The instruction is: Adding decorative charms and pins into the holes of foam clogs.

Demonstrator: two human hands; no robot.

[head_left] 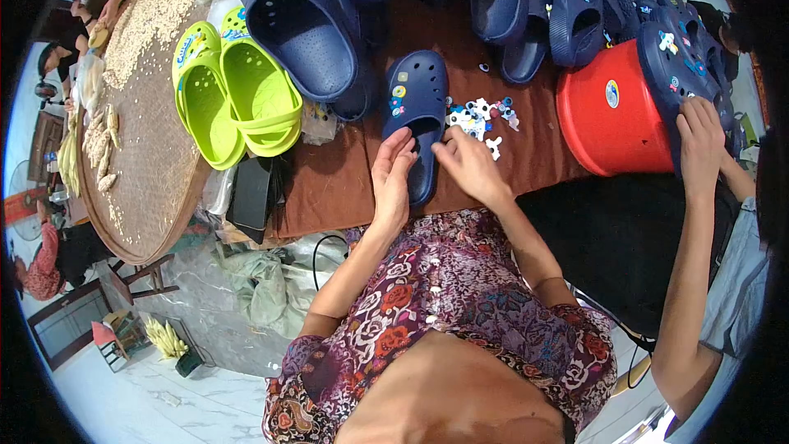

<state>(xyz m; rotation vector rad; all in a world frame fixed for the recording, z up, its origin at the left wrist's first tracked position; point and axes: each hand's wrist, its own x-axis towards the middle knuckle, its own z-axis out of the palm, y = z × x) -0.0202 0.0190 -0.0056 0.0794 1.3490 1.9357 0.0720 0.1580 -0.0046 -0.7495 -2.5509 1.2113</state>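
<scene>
A dark blue clog [421, 82] with a few small charms on its toe lies in front of me, toe pointing away. My left hand [393, 171] grips its left side near the opening, fingers curled along the edge. At the right rim is my right hand [472, 163], thumb over the opening and fingers bent along the outside. Whatever lies beneath those fingers is hidden. Beside them is a loose pile of small white, blue and black shoe charms [470, 119]. All this rests on a brown cloth [329, 185].
Lime green clogs [261, 99] stand left, near a round woven tray [156, 140] with pale kernels. More dark blue clogs [300, 41] line the back. At right, another person's hand [700, 127] touches a charm-covered clog [670, 66] beside a red bucket [608, 115].
</scene>
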